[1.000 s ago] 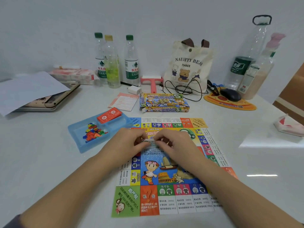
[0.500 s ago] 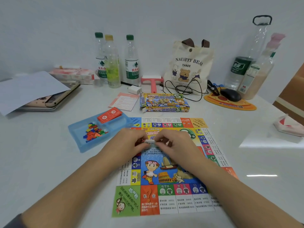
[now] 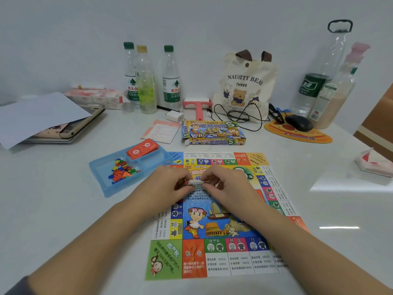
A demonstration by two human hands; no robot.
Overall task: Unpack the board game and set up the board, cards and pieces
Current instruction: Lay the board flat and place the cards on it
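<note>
The colourful paper game board [image 3: 214, 252] lies flat on the white table in front of me. Over its middle, my left hand [image 3: 163, 188] and my right hand [image 3: 229, 188] together pinch a small stack of cards [image 3: 196, 182] by its two ends. To the left sits a blue plastic tray [image 3: 102, 173] holding several small coloured pieces [image 3: 122, 172] and a red card pack [image 3: 142, 149]. Behind the board rests the game box [image 3: 212, 133].
A pink leaflet [image 3: 161, 130] lies beside the box. Along the back stand three bottles [image 3: 146, 81], a pink roller [image 3: 197, 105], a tote bag [image 3: 244, 86], cables, a mouse on an orange pad [image 3: 297, 135] and two big bottles. A laptop under paper [image 3: 42, 116] is left; tissues [image 3: 374, 162] lie right.
Both hands stay over the board's middle with the small stack of cards between them; the fingers shift only slightly.
</note>
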